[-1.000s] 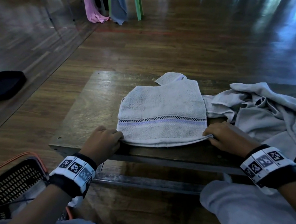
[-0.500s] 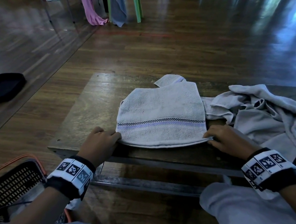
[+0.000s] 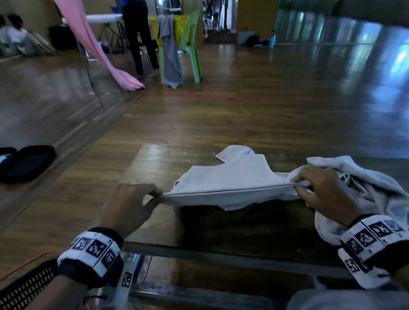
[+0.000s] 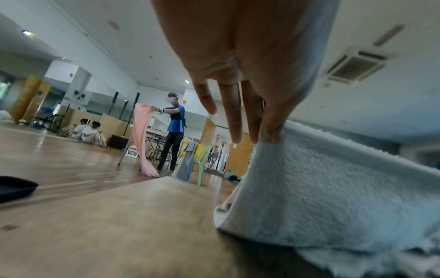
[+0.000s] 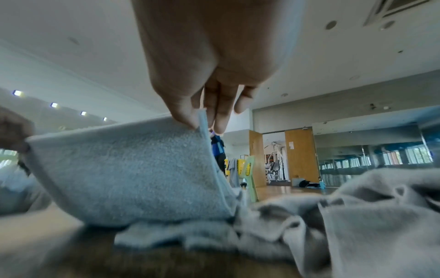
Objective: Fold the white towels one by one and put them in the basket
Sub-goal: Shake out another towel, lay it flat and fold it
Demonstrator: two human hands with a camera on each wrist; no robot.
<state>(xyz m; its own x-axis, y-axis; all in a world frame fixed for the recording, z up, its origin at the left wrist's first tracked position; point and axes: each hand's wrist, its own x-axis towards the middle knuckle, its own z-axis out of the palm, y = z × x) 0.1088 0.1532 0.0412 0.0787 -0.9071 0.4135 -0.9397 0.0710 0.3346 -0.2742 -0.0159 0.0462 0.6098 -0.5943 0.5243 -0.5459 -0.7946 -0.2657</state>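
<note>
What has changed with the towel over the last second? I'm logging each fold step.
Both hands have lifted the near edge of the folded towel off the low table: the left hand pinches its left corner, the right hand its right corner. Before, that edge lay flat under them. The far part remains on the table, and the crumpled towels stay to the right.

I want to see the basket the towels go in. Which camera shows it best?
The head view, and only barely: the black basket with its orange rim peeks in at the lower left, cropped by the frame. Neither wrist view shows it.

wristbands (image 3: 92,258): black, white tag-marker strips | trousers (image 3: 347,302): grey
</note>
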